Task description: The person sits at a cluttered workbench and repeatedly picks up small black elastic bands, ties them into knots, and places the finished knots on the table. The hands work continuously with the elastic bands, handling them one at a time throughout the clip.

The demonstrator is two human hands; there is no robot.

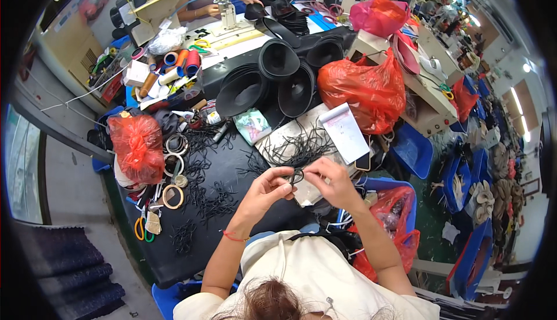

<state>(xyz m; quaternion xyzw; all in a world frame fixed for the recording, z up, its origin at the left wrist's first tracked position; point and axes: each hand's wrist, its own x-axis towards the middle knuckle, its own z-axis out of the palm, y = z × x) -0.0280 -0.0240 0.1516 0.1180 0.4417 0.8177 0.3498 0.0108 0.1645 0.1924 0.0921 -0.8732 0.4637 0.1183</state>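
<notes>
My left hand (270, 189) and my right hand (333, 184) meet over the near edge of the table. Between their pinched fingertips is a thin black cord (297, 175) bent into a small loop. Just beyond them, a loose heap of black cords (301, 147) lies on a pale board (275, 144). More black cords (212, 199) are strewn in small bunches over the dark tabletop (165, 236) to the left. An open notepad (347, 135) rests at the board's right side. How the cord is looped behind my fingers is partly hidden.
Stacked black curved pieces (241, 91) stand behind the board, beside a red plastic bag (365, 91). Tape rolls (173, 196), scissors (139, 228) and another red bag (136, 146) line the left side. Across the table, a person's hands (250, 0) are near a sewing machine (226, 12).
</notes>
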